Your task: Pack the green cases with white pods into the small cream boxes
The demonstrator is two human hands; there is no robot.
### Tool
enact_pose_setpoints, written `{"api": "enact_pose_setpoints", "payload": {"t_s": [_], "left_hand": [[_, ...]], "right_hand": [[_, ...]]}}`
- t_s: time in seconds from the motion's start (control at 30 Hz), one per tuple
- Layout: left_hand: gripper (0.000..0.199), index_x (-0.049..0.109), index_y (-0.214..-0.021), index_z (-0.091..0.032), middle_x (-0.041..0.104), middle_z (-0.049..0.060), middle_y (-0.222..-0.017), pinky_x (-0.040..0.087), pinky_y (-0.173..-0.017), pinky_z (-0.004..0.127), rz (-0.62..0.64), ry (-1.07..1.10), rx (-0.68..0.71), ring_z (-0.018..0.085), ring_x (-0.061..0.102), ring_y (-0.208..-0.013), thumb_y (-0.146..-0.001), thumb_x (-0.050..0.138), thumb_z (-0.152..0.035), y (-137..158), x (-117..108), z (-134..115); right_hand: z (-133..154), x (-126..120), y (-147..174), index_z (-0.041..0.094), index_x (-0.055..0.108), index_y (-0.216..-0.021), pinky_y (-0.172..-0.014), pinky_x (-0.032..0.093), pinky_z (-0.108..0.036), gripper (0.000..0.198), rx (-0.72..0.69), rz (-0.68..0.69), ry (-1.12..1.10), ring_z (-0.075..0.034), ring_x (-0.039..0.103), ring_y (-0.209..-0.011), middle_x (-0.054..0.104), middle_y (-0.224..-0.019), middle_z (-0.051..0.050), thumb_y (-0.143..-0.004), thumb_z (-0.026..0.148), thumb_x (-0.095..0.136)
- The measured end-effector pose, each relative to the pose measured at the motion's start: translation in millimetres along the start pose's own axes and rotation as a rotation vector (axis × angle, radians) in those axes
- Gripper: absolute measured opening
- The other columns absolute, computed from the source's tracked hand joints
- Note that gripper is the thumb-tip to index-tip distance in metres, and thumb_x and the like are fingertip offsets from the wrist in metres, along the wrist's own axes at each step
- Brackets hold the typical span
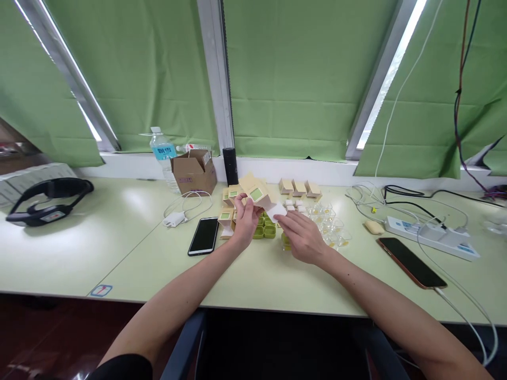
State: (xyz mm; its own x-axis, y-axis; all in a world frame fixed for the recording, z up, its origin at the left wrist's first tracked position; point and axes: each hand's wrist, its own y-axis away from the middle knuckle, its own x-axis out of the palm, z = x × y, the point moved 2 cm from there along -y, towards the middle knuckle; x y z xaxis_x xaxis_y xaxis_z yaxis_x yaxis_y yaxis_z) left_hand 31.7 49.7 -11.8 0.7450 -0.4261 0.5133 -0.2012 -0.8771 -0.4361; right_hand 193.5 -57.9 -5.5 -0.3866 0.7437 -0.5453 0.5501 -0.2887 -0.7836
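Box (256, 193) apparently being opened or closed: left hand (246, 219) holds it, right hand (303, 235) pinches white flap (275, 210); next move likely needs steady support.

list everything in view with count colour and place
table: 1, pale green, across view
blinds: several, green, behind
raised carton: 1, tan, centre
other cartons: several, tan, left of centre and back
white piece: 1, white, at raised carton
containers: several, olive, centre
blocks: several, white, centre
cups: many, clear, right of centre
phones: 2, black screens, left and right
charger: 1, white, left
box: 1, brown, back left
bottles: apparently 2, clear, back left
cylinder: 1, black, beside box
headset: 1, black, left
pale boxes: several, white, left
rounded object: 1, beige, right
power strip: 1, white, right
cables: several, mixed, mostly right
sticker: 1, blue-white, front left
armrests: 2, dark, bottom
left grip: 1, bare, on raised carton
right grip: 1, bare, on white piece
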Motion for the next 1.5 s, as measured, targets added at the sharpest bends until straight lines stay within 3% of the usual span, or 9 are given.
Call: {"api": "enact_pose_setpoints", "payload": {"t_s": [0.1,0.17,0.33,0.43,0.57,0.63,0.87,1.23,1.5], "left_hand": [[0.053,0.040,-0.109,-0.030,0.069,-0.002,-0.105,0.054,-0.083,0.030,-0.033,-0.006,-0.024,0.016,0.069,-0.094,-0.083,0.079,-0.054,0,-2,-3],[0.054,0.040,-0.108,-0.030,0.068,-0.003,-0.102,0.054,-0.082,0.030,-0.013,-0.035,-0.045,0.016,0.069,-0.094,-0.082,0.081,-0.053,2,-2,-4],[0.054,0.041,-0.108,-0.029,0.068,0.000,-0.108,0.053,-0.084,0.029,0.091,-0.151,-0.022,0.018,0.068,-0.103,-0.083,0.081,-0.054,9,2,-5],[0.058,0.039,-0.108,-0.027,0.066,0.003,-0.112,0.053,-0.085,0.029,0.149,-0.209,0.000,0.017,0.068,-0.101,-0.082,0.083,-0.054,14,7,-5],[0.061,0.037,-0.109,-0.028,0.064,0.003,-0.116,0.053,-0.086,0.029,0.204,-0.241,0.016,0.014,0.067,-0.097,-0.080,0.083,-0.056,20,14,-4],[0.062,0.036,-0.108,-0.028,0.061,0.004,-0.120,0.054,-0.085,0.029,0.204,-0.259,0.010,0.013,0.067,-0.095,-0.080,0.083,-0.057,22,16,-4],[0.068,0.036,-0.106,-0.027,0.055,0.003,-0.118,0.053,-0.077,0.025,0.173,-0.306,-0.005,0.010,0.064,-0.087,-0.074,0.087,-0.058,24,18,-2],[0.044,0.045,-0.125,-0.028,0.045,0.012,-0.149,0.055,-0.084,0.033,0.311,-0.468,0.094,0.016,0.066,-0.100,-0.095,0.067,-0.051,35,16,2],[0.044,0.051,-0.135,-0.033,0.029,0.011,-0.162,0.055,-0.095,0.041,0.487,-0.445,0.103,0.026,0.063,-0.117,-0.096,0.064,-0.045,38,13,-5]], "right_hand": [[4,0,3,0.016,0.064,-0.125,-0.096,0.060,-0.052,0.036,-0.105,0.014,-0.033,-0.028,0.071,-0.108,0.074,-0.127,-0.013,-0.095,0.005,0.047],[4,-3,5,0.018,0.066,-0.116,-0.082,0.063,-0.046,0.028,-0.107,-0.015,-0.052,-0.026,0.073,-0.101,0.075,-0.122,-0.012,-0.095,0.008,0.050],[-6,-16,5,0.021,0.063,-0.104,-0.059,0.058,-0.032,0.016,0.083,-0.186,-0.068,-0.019,0.072,-0.080,0.071,-0.110,-0.010,-0.094,0.011,0.056],[-15,-22,-2,0.023,0.062,-0.119,-0.063,0.063,-0.033,0.026,0.311,-0.138,-0.139,-0.020,0.072,-0.087,0.061,-0.124,-0.013,-0.095,0.014,0.057],[-16,-26,-10,0.032,0.053,-0.143,-0.077,0.069,-0.045,0.049,0.503,0.068,-0.349,-0.025,0.069,-0.102,0.038,-0.147,-0.014,-0.095,0.026,0.064],[-14,-25,-11,0.035,0.051,-0.145,-0.084,0.069,-0.050,0.053,0.512,0.117,-0.421,-0.027,0.067,-0.108,0.033,-0.151,-0.013,-0.094,0.029,0.066],[-13,-13,4,0.033,0.061,-0.136,-0.091,0.067,-0.050,0.046,0.518,-0.007,-0.510,-0.036,0.051,-0.136,0.038,-0.145,-0.013,-0.091,0.027,0.070],[-15,-8,17,0.031,0.062,-0.136,-0.093,0.066,-0.049,0.043,0.497,-0.025,-0.584,-0.026,0.066,-0.113,0.037,-0.143,-0.012,-0.094,0.025,0.067],[-13,-9,17,0.035,0.065,-0.134,-0.094,0.067,-0.049,0.039,0.598,-0.109,-0.650,-0.027,0.061,-0.121,0.040,-0.136,-0.010,-0.095,0.031,0.068]]}}
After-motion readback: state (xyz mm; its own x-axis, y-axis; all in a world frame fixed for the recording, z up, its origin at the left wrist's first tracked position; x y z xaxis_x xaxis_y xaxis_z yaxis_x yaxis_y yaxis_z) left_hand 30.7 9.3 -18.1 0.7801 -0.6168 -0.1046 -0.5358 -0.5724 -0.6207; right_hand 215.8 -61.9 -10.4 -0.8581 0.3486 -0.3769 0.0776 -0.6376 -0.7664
